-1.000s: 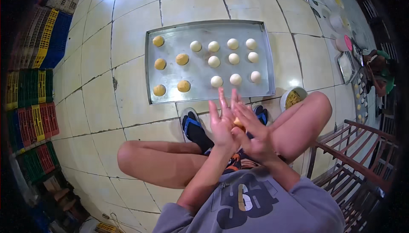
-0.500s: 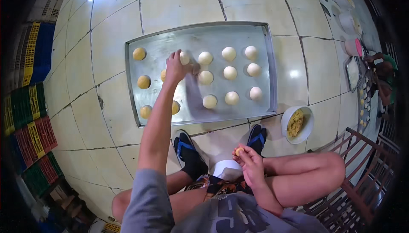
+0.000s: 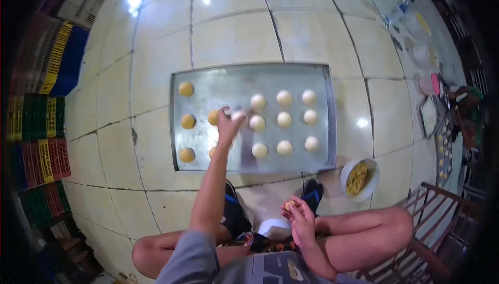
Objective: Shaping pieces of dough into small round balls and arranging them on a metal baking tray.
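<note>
My left hand reaches over a large metal tray on the floor. Its fingers are closed around a white dough ball. Just left of it lies a yellow-brown ball; another below is partly hidden by my wrist. More yellow-brown balls line the tray's left side. White dough balls stand in rows on the right. Above my lap, my right hand pinches a small yellowish ball between thumb and fingers.
A white bowl of crumbly yellow filling stands right of my feet. Between my legs is a white container. Stacked plastic crates line the left. A slatted wooden rack is at lower right; another person sits at far right.
My left hand has taken the white dough ball from the top row and brought it nearer to me. My right hand still pinches the small ball. The whole view has shifted.
</note>
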A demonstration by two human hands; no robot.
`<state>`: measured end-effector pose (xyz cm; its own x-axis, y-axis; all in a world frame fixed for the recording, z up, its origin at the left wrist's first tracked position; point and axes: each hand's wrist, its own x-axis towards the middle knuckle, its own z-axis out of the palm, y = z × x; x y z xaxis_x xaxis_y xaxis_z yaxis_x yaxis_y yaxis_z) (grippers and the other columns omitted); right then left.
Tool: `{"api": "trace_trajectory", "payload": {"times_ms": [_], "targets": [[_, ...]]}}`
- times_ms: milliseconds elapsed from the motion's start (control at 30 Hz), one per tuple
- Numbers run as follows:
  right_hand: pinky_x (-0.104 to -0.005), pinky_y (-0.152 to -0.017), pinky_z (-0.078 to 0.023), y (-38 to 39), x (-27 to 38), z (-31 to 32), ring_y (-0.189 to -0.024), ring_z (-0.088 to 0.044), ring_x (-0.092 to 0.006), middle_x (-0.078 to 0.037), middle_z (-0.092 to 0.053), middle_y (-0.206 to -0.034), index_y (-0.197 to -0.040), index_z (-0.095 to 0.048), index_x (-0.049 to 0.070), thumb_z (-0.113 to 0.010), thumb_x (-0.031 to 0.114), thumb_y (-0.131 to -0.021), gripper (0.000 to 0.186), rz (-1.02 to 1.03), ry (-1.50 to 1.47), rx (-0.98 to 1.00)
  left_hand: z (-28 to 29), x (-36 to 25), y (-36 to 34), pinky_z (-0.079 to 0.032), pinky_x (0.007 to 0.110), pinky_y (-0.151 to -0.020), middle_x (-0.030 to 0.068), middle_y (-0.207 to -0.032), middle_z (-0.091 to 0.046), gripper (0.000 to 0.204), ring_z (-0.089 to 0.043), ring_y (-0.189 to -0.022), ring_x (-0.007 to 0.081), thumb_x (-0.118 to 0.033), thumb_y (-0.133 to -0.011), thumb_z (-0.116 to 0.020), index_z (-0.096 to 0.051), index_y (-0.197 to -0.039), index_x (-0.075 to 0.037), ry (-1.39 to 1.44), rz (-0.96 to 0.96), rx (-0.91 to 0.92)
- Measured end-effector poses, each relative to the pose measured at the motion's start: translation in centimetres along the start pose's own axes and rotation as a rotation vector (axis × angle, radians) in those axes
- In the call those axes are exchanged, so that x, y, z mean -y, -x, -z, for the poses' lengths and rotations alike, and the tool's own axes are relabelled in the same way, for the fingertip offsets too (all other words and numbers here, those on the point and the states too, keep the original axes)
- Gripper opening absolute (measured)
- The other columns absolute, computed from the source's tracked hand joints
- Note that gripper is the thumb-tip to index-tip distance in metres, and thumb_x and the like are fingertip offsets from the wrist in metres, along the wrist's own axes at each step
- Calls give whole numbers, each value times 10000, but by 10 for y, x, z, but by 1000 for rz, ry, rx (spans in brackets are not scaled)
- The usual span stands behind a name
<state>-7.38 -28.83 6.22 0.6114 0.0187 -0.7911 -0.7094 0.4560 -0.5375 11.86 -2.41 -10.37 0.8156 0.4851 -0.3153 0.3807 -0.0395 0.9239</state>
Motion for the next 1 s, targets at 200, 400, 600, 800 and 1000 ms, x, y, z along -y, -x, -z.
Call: {"api": "trace_trajectory", "payload": {"times_ms": [200, 400, 600, 800, 1000], "targets": [[-283, -859, -496, -59, -4, -4, -1000, -602, -206, -118, -586, -1108, -1248, -524, -3, -572, 50, -949, 307, 189, -11, 113, -18, -33, 94, -504, 482, -929, 222, -1102, -572, 420, -593, -1068, 378, -223, -924, -501, -421, -1238, 45, 1248, 620, 385], [-263, -837, -484, -59, 59, -37, -981, -592, -179, -106, -589, -1104, -1236, -535, 2, -590, 45, -939, 304, 247, 8, 231, -7, -107, 151, -501, 489, -926, 240, -1129, -573, 491, -591, -1040, 365, -344, -957, -479, -425, -1233, 58, 1203, 597, 426], [-266, -826, -499, -65, 114, -55, -972, -601, -167, -106, -607, -1065, -1241, -531, -11, -625, 24, -912, 344, 436, 46, 423, 16, -183, 160, -504, 443, -939, 240, -1120, -569, 528, -596, -1021, 344, -377, -964, -483, -431, -1209, 88, 1224, 570, 525], [-255, -793, -520, -20, 182, -91, -930, -618, -184, -134, -612, -1057, -1226, -533, -25, -657, -39, -857, 390, 704, 263, 584, 14, -226, 140, -489, 414, -981, 263, -1150, -537, 552, -583, -1048, 337, -407, -963, -487, -434, -1202, 88, 1185, 320, 499], [-236, -766, -510, -12, 215, -128, -888, -624, -169, -95, -647, -1023, -1114, -626, -2, -762, 8, -773, 367, 1193, 610, 627, 5, -251, 153, -487, 355, -934, 173, -1153, -538, 601, -584, -1023, 255, -506, -985, -410, -386, -1265, 25, 1211, 76, 543]]}}
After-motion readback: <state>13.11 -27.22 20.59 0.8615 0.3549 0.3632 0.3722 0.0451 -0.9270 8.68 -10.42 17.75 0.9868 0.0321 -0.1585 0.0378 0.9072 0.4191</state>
